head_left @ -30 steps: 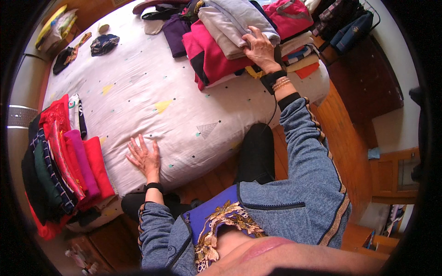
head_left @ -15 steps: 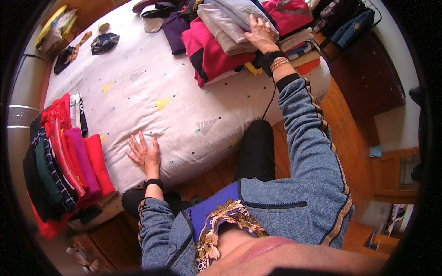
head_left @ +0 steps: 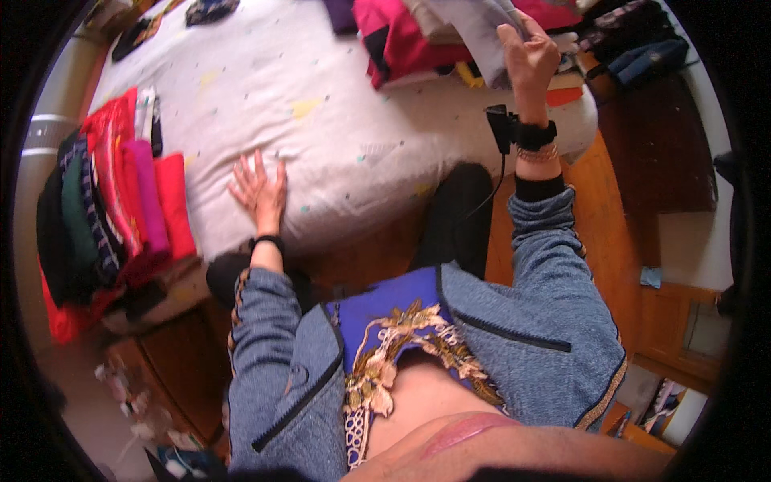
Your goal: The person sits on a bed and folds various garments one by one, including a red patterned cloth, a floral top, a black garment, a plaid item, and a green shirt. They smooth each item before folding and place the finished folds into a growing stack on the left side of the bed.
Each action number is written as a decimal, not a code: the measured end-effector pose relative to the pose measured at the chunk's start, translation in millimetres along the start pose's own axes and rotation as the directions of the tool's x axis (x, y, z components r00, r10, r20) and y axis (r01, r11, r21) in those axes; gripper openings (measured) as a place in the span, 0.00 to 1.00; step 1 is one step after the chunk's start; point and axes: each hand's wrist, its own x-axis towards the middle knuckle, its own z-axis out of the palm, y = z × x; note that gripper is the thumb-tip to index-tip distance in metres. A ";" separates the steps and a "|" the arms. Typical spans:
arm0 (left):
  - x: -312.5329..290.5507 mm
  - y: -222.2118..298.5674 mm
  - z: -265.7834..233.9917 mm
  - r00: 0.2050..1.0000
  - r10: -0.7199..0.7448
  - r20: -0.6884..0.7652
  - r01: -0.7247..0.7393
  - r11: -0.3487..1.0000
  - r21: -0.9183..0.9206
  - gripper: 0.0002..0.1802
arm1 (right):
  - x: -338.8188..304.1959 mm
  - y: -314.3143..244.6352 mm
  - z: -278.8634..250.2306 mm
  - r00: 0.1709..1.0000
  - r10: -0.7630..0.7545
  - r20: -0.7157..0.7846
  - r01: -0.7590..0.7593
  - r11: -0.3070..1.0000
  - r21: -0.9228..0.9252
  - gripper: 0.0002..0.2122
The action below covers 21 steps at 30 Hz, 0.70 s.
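My left hand [head_left: 260,194] lies flat on the white patterned bed sheet [head_left: 341,161], fingers spread. Up at the far right, my right hand [head_left: 532,68] grips the edge of a grey folded garment [head_left: 480,40] and holds it partly raised, hanging down. Its exact kind cannot be made out. Beneath and beside it are a beige cloth [head_left: 434,26] and a bright pink garment [head_left: 399,50] with a black part. A black strap with a box-like device [head_left: 501,127] and cable is on my right wrist.
At the left edge of the bed stands a pile of red, purple, green and dark folded clothes [head_left: 132,189]. Dark items [head_left: 210,10] lie at the far left. More clothes [head_left: 646,60] rest at the far right, by a dark red panel [head_left: 654,149]. Wooden floor [head_left: 598,213] shows beside the bed.
My right hand has gone from resting flat on the grey garment to gripping and lifting its edge. My left hand stays spread on the sheet. The whole view has shifted.
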 end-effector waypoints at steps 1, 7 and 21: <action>3.9 -1.8 1.1 0.999 -0.013 0.050 0.014 1.000 -0.014 0.39 | -27.9 -13.3 10.1 0.997 -0.077 0.005 0.077 0.997 0.015 0.17; -4.9 -6.7 -3.5 0.939 0.051 0.340 0.280 0.460 -0.843 0.36 | -212.4 -75.0 111.1 0.693 -0.199 0.693 0.396 0.908 -0.135 0.20; -13.7 59.6 -24.5 0.901 -0.036 0.432 0.433 0.055 -0.900 0.35 | -184.6 -60.1 178.3 0.670 -0.047 0.741 -0.253 0.924 0.287 0.15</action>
